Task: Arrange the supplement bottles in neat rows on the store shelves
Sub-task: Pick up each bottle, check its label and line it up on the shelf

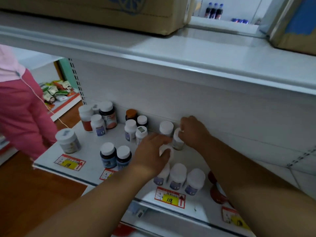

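Several supplement bottles with white caps stand on a white store shelf (95,151). My left hand (150,151) grips the white cap of a bottle (166,151) near the shelf's middle. My right hand (193,130) holds another white-capped bottle (177,142) close to the back wall, beside a lone white-capped bottle (166,128). A row of three white bottles (177,175) stands at the front edge under my left wrist. Two dark blue bottles (115,156) stand to the left.
A wide jar (68,140) sits at the shelf's left corner. More bottles (99,118) cluster at the back left. Red bottles (217,190) lie under my right forearm. A person in pink (20,106) stands at the left. Cardboard boxes (119,12) rest on the shelf above.
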A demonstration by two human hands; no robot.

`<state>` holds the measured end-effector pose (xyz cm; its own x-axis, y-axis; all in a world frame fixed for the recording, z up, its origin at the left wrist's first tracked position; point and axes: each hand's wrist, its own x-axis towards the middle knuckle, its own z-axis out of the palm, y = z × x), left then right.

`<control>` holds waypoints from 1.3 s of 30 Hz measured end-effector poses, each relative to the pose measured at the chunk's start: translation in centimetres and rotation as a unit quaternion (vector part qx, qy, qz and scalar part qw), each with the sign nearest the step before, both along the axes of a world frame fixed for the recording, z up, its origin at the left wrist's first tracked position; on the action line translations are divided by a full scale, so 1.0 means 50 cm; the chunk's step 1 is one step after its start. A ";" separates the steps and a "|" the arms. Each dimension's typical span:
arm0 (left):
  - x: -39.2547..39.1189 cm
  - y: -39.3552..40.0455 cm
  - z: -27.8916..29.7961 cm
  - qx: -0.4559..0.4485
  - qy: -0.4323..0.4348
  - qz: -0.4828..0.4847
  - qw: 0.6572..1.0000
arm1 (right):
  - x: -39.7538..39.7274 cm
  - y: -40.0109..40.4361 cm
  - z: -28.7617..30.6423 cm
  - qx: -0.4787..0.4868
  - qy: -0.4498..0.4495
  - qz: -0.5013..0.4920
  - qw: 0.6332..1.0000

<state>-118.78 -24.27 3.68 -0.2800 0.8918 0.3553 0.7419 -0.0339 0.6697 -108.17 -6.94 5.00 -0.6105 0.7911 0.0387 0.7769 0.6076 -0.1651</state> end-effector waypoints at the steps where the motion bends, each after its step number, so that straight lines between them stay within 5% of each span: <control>1: -0.013 0.000 0.000 -0.003 -0.003 -0.017 1.000 | 0.004 -0.002 -0.002 -0.014 0.002 -0.002 1.000; 11: -0.082 0.010 -0.009 -0.022 -0.003 -0.131 0.991 | -0.002 -0.055 -0.050 -0.057 0.051 -0.101 0.992; 17: -0.038 0.001 0.013 -0.033 -0.157 -0.102 0.982 | 0.092 -0.183 0.047 0.035 0.338 -0.193 0.920; 23: 0.102 -0.053 0.074 -0.106 -0.395 -0.281 0.868 | 0.202 -0.340 0.144 -0.051 0.504 -0.197 0.839; 29: 0.276 -0.095 0.082 -0.120 -0.489 -0.354 0.788 | 0.384 -0.420 0.160 -0.135 0.576 -0.223 0.774; 34: 0.447 -0.119 0.057 -0.134 -0.478 -0.370 0.785 | 0.567 -0.468 0.146 -0.070 0.580 -0.255 0.770; 39: 0.553 -0.163 0.041 -0.159 -0.459 -0.350 0.801 | 0.670 -0.471 0.128 -0.078 0.517 -0.253 0.814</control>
